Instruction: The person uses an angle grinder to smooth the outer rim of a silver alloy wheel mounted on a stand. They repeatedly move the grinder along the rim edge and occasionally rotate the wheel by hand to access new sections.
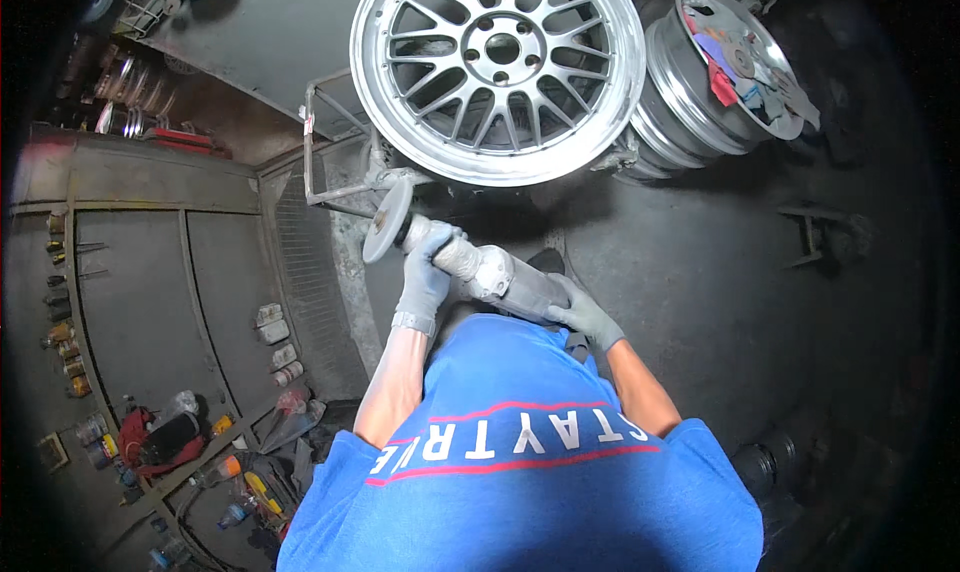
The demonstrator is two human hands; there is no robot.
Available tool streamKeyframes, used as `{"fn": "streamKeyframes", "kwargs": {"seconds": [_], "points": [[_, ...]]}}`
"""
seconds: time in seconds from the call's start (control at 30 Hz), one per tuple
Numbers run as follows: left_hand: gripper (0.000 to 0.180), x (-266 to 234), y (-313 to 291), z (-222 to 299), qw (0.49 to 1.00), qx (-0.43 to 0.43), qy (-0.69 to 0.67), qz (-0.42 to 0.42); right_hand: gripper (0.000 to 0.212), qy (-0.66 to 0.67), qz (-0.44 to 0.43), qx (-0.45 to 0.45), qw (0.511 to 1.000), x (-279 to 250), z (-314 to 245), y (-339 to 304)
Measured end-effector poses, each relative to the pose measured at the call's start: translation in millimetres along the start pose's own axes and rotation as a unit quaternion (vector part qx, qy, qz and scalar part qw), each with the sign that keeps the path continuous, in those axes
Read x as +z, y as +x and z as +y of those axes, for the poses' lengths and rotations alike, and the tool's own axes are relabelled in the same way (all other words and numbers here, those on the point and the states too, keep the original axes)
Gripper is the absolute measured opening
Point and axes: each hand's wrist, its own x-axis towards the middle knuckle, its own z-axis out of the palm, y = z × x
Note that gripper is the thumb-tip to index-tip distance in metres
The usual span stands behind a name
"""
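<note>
Where shirt (520, 442) hides grinder (480, 270), grip seemingly closed

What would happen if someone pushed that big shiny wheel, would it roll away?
The silver alloy wheel is round, so it could probably roll if it stood free, but it seems to rest on a metal stand, which likely steadies it. It looks like thick solid metal, so it is probably heavy and stiff. Its polished rim might feel slippery.

small cans (277, 344) along shelf (215, 302), bottles (222, 470) below
</note>
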Motion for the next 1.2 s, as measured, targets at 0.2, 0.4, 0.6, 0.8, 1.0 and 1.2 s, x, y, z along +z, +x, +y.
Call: {"fn": "streamKeyframes", "kwargs": {"seconds": [0.2, 0.4, 0.6, 0.8, 1.0, 1.2], "points": [[0.017, 51, 20, -40, 0.999, -0.034, 0.032, 0.016, 0.074, 0.094, 0.029, 0.043, 0.994, -31, -17, -52], [0.041, 122, 41, -113, 0.997, -0.025, 0.068, -0.012, 0.067, 0.095, 0.072, 0.093, 0.989, -94, -34, -112], [0.041, 185, 56, -170, 0.993, -0.054, 0.085, -0.057, 0.065, 0.135, 0.152, 0.127, 0.971, -139, -21, -153], [0.035, 199, 58, -183, 0.994, -0.067, 0.058, -0.064, 0.065, 0.146, 0.194, 0.126, 0.962, -148, -3, -163], [0.033, 156, 49, -158, 0.994, -0.074, 0.033, -0.072, 0.065, 0.091, 0.174, 0.105, 0.975, -116, -1, -151], [0.042, 107, 50, -105, 0.997, -0.056, 0.037, -0.048, 0.063, 0.135, 0.161, 0.125, 0.97, -53, -34, -118]]}}
